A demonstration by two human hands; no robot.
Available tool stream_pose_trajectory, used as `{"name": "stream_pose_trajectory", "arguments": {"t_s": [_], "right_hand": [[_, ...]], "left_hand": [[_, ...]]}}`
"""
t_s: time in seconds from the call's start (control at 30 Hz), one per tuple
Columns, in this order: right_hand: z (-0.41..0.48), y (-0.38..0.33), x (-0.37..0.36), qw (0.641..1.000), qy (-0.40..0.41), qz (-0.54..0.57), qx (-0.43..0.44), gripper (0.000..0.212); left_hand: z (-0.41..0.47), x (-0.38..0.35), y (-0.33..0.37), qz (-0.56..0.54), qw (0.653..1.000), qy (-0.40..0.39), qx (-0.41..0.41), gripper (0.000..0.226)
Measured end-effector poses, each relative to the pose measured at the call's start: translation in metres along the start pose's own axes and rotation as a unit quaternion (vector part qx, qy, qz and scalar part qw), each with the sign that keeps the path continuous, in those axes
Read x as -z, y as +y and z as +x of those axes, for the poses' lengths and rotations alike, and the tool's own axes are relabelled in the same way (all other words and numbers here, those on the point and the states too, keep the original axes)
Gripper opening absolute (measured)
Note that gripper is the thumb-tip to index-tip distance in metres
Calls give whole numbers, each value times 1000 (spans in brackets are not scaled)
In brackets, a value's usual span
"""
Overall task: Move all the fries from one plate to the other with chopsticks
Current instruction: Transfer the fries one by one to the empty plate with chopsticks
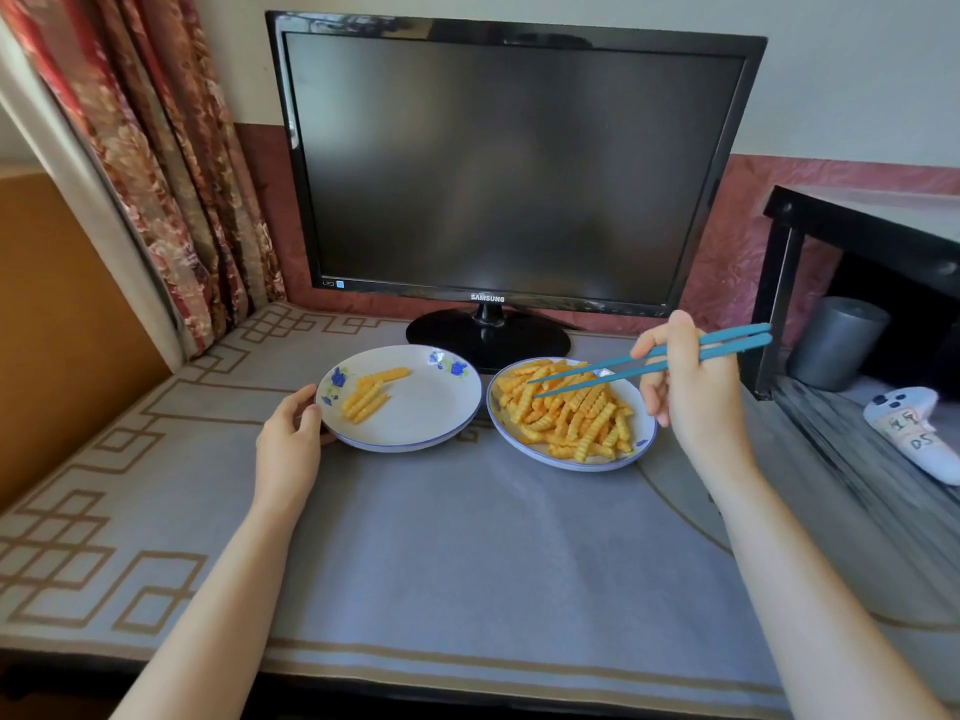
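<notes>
Fries (569, 410) mostly still fill our right plate (631, 457); a few lie on the left plate (431, 407). Our left hand (288, 433) grips its rim, our right hand (691, 376) pinches the chopsticks (613, 370), tips parted above the pile. Next we must close on 1 fry.

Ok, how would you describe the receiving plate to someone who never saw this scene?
Find the black monitor at the back. Two white plates with blue flowers sit before its stand; it is the left plate, held at its rim by the left hand. It carries only a few fries, while the right plate is piled full.
</notes>
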State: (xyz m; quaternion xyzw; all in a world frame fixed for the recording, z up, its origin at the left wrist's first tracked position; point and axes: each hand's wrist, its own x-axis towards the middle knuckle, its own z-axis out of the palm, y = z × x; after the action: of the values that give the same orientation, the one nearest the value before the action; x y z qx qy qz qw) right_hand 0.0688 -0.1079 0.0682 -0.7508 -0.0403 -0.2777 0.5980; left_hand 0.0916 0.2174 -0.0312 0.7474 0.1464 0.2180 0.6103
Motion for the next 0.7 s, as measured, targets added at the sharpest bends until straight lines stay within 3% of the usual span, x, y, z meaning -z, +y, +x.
{"name": "stream_pose_trajectory", "arguments": {"t_s": [0.2, 0.53, 0.7], "right_hand": [[12, -8, -9, 996, -63, -37, 42, 50], [17, -8, -14, 995, -88, -50, 26, 50], [11, -3, -14, 999, -34, -5, 1, 52]], "left_hand": [[0, 1, 0, 4, 1000, 0, 3, 38], [-2, 1, 2, 0, 1000, -1, 4, 36], [-2, 0, 3, 4, 1000, -1, 4, 37]]}}
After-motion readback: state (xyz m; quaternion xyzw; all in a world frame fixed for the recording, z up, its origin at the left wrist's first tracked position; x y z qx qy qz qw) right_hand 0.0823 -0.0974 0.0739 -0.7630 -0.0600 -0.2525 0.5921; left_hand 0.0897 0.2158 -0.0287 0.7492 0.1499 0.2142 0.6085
